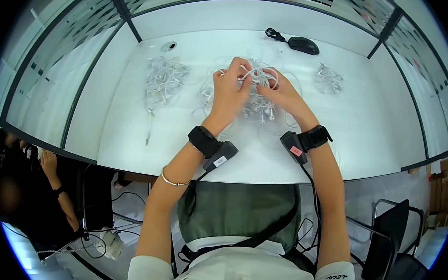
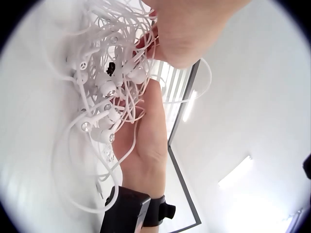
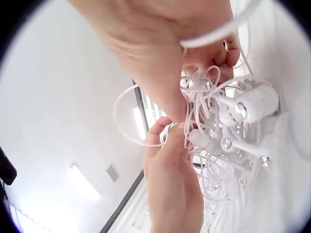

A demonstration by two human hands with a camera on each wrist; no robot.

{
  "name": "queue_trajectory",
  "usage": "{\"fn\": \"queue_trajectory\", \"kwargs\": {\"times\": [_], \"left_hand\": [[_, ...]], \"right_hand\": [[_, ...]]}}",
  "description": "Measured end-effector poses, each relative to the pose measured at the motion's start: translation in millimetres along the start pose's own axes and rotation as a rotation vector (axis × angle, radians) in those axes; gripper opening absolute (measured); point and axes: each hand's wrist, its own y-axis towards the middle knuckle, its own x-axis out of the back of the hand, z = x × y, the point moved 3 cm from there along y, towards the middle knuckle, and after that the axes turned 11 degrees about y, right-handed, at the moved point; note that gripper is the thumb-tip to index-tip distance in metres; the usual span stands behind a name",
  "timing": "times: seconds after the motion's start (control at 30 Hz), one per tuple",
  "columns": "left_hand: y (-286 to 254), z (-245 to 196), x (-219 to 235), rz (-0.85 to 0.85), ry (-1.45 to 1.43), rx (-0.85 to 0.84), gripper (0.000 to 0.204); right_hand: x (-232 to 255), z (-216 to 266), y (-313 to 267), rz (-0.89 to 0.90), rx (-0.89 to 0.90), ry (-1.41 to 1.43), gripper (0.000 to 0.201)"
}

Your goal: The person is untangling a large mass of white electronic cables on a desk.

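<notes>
A tangled bunch of white wired earphones lies in the middle of the white desk, its upper loops lifted between both hands. My left hand pinches strands of the cable from the left, fingers curled into the loops. From the right, my right hand grips the same tangle with thumb and fingers. In the left wrist view, several earbuds hang below the knotted cords, and a loose loop droops toward the right wrist. Close earbuds show in the right wrist view; cords partly hide the fingertips.
On the left of the desk lies another heap of white earphones, one cord trailing forward. A smaller white bundle sits on the right. A black mouse rests near the back partition. Glass-topped partitions enclose the desk.
</notes>
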Motion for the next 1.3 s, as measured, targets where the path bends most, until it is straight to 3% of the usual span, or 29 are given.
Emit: {"fn": "queue_trajectory", "kwargs": {"times": [0.1, 0.2, 0.47, 0.67, 0.77, 0.87, 1.03, 1.3], "left_hand": [[0, -5, 2, -0.065, -0.061, -0.028, 0.020], [1, -2, -1, -0.098, -0.043, -0.086, 0.017], [0, -1, -5, 0.002, -0.034, -0.054, 0.012], [1, -3, -3, 0.009, -0.050, -0.051, 0.008], [2, 3, -6, 0.014, -0.107, -0.059, 0.007], [4, 6, -10, -0.008, -0.138, -0.059, 0.009], [4, 6, -8, 0.026, -0.148, -0.044, 0.011], [-4, 1, -6, 0.112, 0.000, -0.022, 0.017]], "right_hand": [[0, 8, -1, 0.030, 0.034, -0.061, 0.041], [2, 13, 0, -0.052, 0.155, -0.170, 0.041], [16, 1, 6, -0.238, 0.279, -0.335, 0.047], [4, 18, -2, -0.133, 0.147, -0.127, 0.041], [7, 11, 2, -0.152, 0.241, -0.105, 0.039], [8, 10, 3, -0.154, 0.198, -0.107, 0.038], [0, 22, -6, -0.139, 0.025, 0.057, 0.040], [4, 13, -6, -0.143, 0.056, 0.117, 0.045]]}}
